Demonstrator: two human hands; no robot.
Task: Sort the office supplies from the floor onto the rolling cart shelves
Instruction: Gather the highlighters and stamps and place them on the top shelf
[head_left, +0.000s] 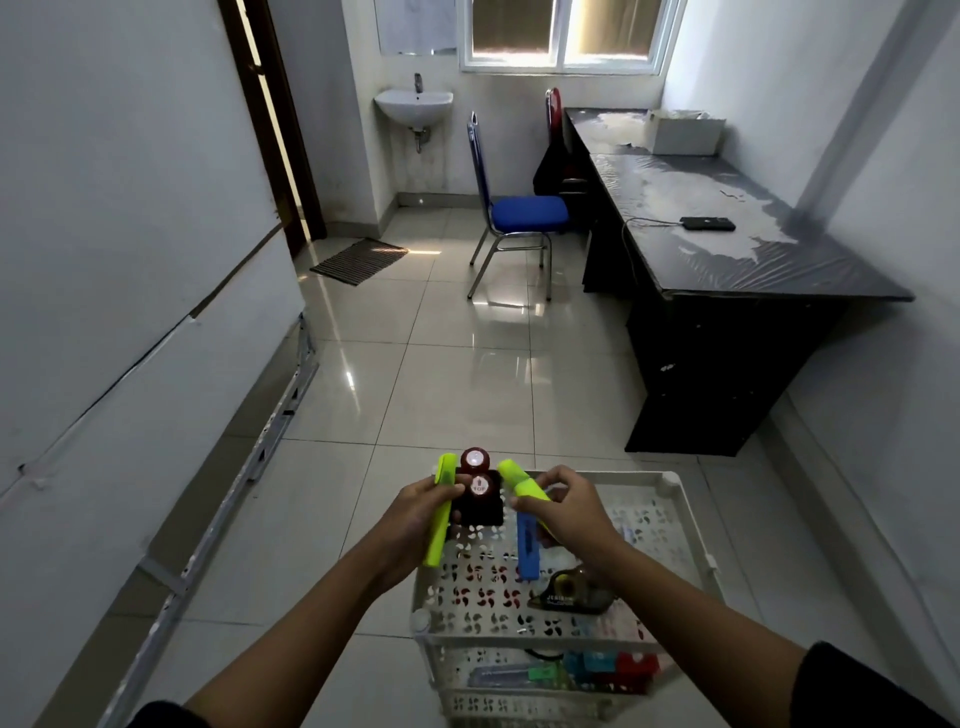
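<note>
Lower cart shelf (545, 675): coloured supplies are seen through the perforated white wall; individual items cannot be told apart.

Top cart shelf (691, 525): a tape dispenser (571, 597) lies at the near right. A blue marker (527, 545) lies just beyond it, pointing away.

Left hand (421, 512): fingers are curled round a yellow-green highlighter (439, 525), held with its cap end pointing away, over the shelf's far left corner. A dark red stamp (480, 491) with two round tops is held in the same hand, just right of the highlighter.

Right hand (563, 506): a second yellow-green highlighter (519, 480) is pinched between thumb and fingers, tilted up to the left, above the blue marker and near the stamp.

Beyond the cart, a tiled floor (467, 364) is seen. A dark worktop (727, 218) runs along the right wall, with a black device (707, 224) on a cable. A blue chair (519, 213) stands beside it. A door mat (358, 260) lies at left; a washbasin (414, 105) is fixed to the far wall.
</note>
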